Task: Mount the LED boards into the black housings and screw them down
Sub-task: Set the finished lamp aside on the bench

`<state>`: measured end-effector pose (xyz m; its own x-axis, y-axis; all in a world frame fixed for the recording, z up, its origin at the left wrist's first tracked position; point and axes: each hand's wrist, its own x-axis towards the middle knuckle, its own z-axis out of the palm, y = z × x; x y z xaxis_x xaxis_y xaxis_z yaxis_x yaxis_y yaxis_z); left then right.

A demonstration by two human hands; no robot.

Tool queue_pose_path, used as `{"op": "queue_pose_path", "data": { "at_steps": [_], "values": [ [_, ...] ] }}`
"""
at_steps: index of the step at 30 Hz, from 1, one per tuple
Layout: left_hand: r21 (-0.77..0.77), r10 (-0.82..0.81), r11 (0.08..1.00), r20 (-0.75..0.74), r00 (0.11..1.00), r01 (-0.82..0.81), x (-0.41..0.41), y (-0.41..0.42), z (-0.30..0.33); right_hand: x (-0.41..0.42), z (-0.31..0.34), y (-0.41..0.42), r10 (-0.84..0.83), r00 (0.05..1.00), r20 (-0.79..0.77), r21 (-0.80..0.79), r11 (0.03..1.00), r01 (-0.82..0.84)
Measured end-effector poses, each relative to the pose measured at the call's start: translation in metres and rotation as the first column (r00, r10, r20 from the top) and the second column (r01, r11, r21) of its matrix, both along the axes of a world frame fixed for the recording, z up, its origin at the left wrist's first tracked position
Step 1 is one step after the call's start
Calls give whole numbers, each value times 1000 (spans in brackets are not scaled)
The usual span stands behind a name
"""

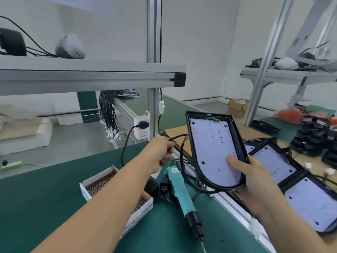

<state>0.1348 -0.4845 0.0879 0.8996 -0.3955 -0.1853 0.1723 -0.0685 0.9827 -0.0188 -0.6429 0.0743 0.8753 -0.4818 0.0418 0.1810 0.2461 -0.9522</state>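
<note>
Screw box (116, 196) lower left. Left hand (162, 150) pinching black cable (179, 136). Teal screwdriver (180, 192) lying idle on mat. Right hand (249, 178) gripping lifted black housing (240, 143), thumb pressing LED board (213, 150) inside. Probably routing wire; next, laying flat, then screws.

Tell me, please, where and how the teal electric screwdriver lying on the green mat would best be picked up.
Grip the teal electric screwdriver around its teal barrel, probably coming from above. It lies flat on the green mat, bit toward the camera, so the mid-body is exposed. Its far end sits among black cables near the left hand, so avoid that end.
</note>
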Motion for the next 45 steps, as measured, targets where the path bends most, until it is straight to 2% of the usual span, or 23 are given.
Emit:
{"op": "queue_pose_path", "data": {
  "at_steps": [2, 3, 5, 8, 12, 17, 20, 26, 29, 32, 39, 41, 43, 45],
  "values": [
    [-283, -107, 958, -190, 976, 50, -14, -12, 7, 0, -1, 2, -63, 998, 21, -28, 998, 64],
    [-383, -169, 921, -229, 959, 71, -20, -17, 10, 1, -2, 2, -90, 995, 35, -34, 995, 91],
    [-445, -254, 884, -211, 944, 139, -31, -27, 13, 4, -5, 3, -153, 987, 44, -63, 986, 156],
    [-343, -270, 912, -87, 959, 226, -45, -44, 10, 8, -9, 4, -260, 964, 49, -97, 960, 264],
    [-181, -198, 963, 35, 980, 201, -54, -63, 1, 6, -12, -2, -375, 921, 103, -136, 912, 386],
    [-231, -187, 952, 83, 979, 201, -65, -82, 4, 2, -13, -16, -416, 888, 196, -236, 859, 455],
    [-199, -189, 956, 132, 973, 213, -72, -97, 1, -1, -18, -27, -458, 862, 216, -289, 813, 505],
    [35, -206, 978, 250, 946, 204, -80, -133, -20, -18, -37, -55, -496, 859, 130, -368, 780, 506],
    [168, -218, 970, 307, 926, 173, -82, -153, -31, -31, -44, -69, -520, 853, 47, -496, 729, 472],
    [281, -285, 944, 426, 859, 174, -85, -171, -32, -39, -51, -87, -569, 822, -40, -607, 667, 432],
    [432, -505, 855, 567, 650, 287, -91, -194, -33, -35, -64, -116, -667, 744, -47, -643, 590, 488],
    [555, -564, 808, 630, 534, 200, -91, -194, -43, -30, -65, -119, -689, 723, -48, -676, 555, 485],
    [674, -623, 739, 675, 394, 15, -91, -193, -56, -26, -65, -117, -706, 706, -51, -711, 522, 471],
    [740, -683, 669, 648, 337, -68, -89, -192, -67, -24, -68, -113, -751, 657, -69, -813, 424, 399]
  ]
}}
